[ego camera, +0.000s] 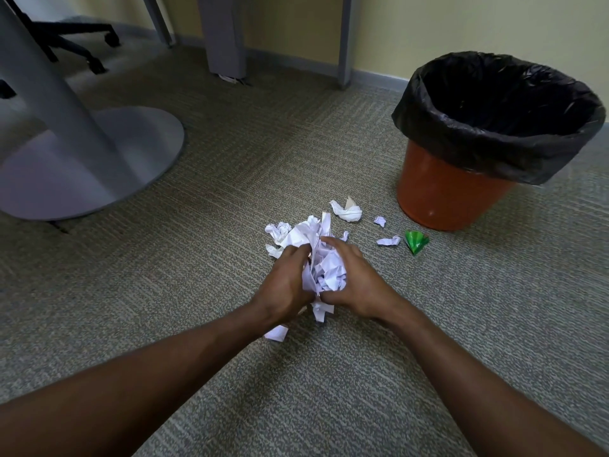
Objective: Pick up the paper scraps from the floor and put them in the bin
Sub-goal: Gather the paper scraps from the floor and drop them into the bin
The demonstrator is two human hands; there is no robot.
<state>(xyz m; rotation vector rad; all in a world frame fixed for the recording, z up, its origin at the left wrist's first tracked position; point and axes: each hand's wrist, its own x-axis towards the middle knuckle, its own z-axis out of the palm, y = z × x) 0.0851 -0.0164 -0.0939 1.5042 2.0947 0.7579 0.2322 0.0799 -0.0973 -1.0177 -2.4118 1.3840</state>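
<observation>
A bundle of crumpled white paper scraps [324,270] is pressed between my left hand [285,285] and my right hand [361,285], low over the carpet. More white scraps lie loose around them: one [347,211] beyond the hands, two small ones [380,221] [389,241] to the right, one [276,333] under my left wrist. A green scrap [416,241] lies near the bin. The orange bin [441,192] with a black liner [494,127] stands upright at the right, its mouth open.
A round grey table base [131,159] with its thick column sits at the left. Behind it are black chair castors [95,64]. Grey desk legs [224,34] [344,41] stand along the yellow wall at the back.
</observation>
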